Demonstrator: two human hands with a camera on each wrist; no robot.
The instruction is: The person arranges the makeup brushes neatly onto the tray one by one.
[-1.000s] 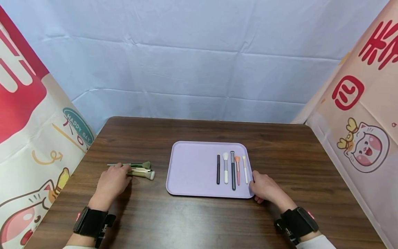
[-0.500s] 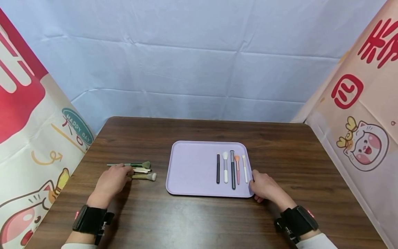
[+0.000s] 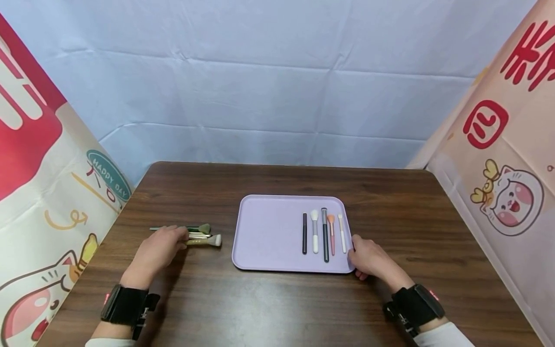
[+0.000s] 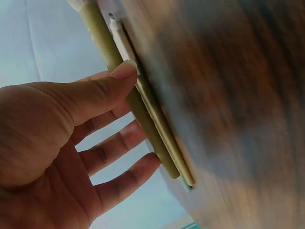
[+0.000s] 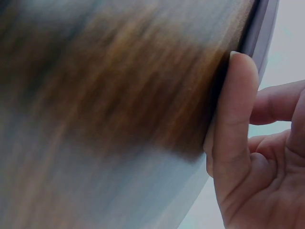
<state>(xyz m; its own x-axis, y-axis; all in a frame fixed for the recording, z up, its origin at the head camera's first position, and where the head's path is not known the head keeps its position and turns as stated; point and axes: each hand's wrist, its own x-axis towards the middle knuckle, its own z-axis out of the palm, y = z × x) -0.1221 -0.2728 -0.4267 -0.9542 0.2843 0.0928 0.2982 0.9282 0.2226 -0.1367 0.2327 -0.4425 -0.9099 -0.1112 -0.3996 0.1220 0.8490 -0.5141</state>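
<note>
Lilac tray [image 3: 269,233] sat lower middle in the head view, right hand [image 3: 369,258] touching its right edge; lower left, the left hand [image 3: 158,250] had the olive brush [image 3: 204,242]. Left wrist: thumb and fingers pinched it mid-handle, a sensible hold, likely light, stiff. Right wrist: fingers bent, grip unclear.

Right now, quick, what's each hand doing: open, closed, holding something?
Left hand: closed, pinching an olive-handled brush.
Right hand: touching the tray; whether it grips cannot be told.

left of the tray [image 3: 269,231], the left hand [image 3: 159,248] hides part of the olive brush [image 3: 201,241]; right of the tray, red lettering [image 3: 526,54] is cut off. both wrist views blur the tabletop [image 5: 105,90].
</note>
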